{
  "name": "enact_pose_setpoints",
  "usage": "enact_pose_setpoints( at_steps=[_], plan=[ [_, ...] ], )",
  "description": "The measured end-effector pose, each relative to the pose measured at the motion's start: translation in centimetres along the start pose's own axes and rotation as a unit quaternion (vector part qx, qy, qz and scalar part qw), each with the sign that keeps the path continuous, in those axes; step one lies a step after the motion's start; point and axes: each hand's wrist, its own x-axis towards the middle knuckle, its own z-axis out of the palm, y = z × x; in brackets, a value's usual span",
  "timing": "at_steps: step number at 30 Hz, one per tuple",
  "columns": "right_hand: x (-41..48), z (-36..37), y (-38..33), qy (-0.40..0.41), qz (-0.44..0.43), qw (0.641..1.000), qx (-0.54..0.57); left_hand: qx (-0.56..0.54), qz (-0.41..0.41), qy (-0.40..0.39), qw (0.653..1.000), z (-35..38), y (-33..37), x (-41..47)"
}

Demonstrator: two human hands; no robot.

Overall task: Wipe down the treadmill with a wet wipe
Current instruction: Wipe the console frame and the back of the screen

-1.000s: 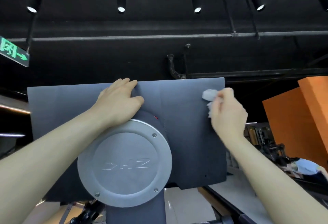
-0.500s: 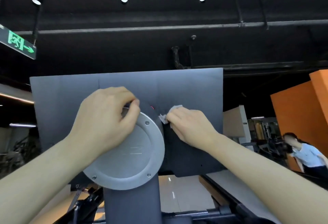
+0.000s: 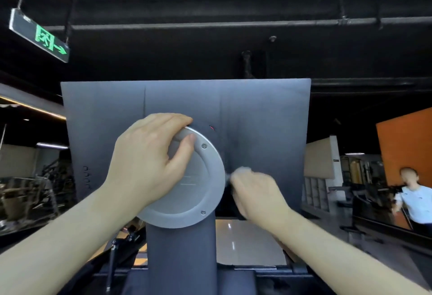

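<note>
Right hand point(image 3: 254, 191), motion-blurred, fingers curled around a wet wipe point(image 3: 242, 170) and pressing it to the grey treadmill console panel point(image 3: 268, 112), just right of the round silver hub point(image 3: 201, 191). Left hand point(image 3: 149, 161) grips the hub's upper rim, thumb on its face.

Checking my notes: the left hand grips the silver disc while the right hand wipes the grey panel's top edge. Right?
Not the top edge. In the head view the right hand holds the wipe low on the grey panel, beside the right rim of the silver disc. The left hand does grip that disc.
</note>
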Motion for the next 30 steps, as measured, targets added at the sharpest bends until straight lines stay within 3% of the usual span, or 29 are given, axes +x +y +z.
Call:
enact_pose_setpoints(
  at_steps=[2, 4, 7, 9, 12, 14, 17, 19, 21, 24, 27, 30],
  plan=[
    [-3.4, 1.5, -0.3, 0.001, -0.086, 0.996, -0.017, -0.001, -0.005, 0.003, 1.000, 0.0, 0.2, -0.1],
    [-2.1, 1.4, 0.9, 0.009, -0.120, 0.992, -0.024, 0.003, -0.005, 0.006, 1.000, 0.0, 0.3, -0.2],
    [5.9, -1.5, 4.0, 0.020, 0.013, 0.999, -0.049, 0.001, -0.009, 0.015, 1.000, 0.3, 0.4, -0.2],
    [10.6, -4.1, 6.4, 0.035, 0.123, 0.992, -0.001, 0.002, -0.008, 0.023, 1.000, 0.6, 0.6, -0.3],
    [11.4, -4.5, 6.6, 0.142, 0.146, 0.977, 0.057, 0.009, -0.005, 0.031, 0.999, 0.9, 0.7, -0.4],
    [7.8, -2.9, 4.8, 0.158, 0.111, 0.980, 0.044, 0.014, -0.010, 0.034, 0.999, 0.9, 0.7, -0.4],
    [-1.4, 0.6, 2.4, 0.037, -0.025, 0.999, -0.015, 0.016, -0.016, 0.036, 0.999, 1.2, 1.1, -0.5],
    [-6.4, 2.7, 2.3, -0.036, -0.120, 0.992, -0.026, 0.021, -0.022, 0.036, 0.999, 1.2, 1.3, -0.6],
    [-6.0, 2.6, 4.1, -0.059, -0.142, 0.988, -0.030, 0.047, -0.020, 0.032, 0.998, 1.1, 1.6, -0.6],
    [2.0, -1.2, 8.2, 0.011, -0.003, 0.999, -0.042, 0.103, -0.003, -0.003, 0.995, 1.3, 3.1, 0.8],
    [9.0, -5.4, 11.9, 0.086, 0.150, 0.985, 0.025, 0.165, -0.002, -0.081, 0.983, 2.5, 5.4, 3.4],
    [8.9, -5.3, 11.1, 0.123, 0.167, 0.976, 0.059, 0.208, 0.027, -0.107, 0.972, 3.8, 6.9, 5.8]
  ],
)
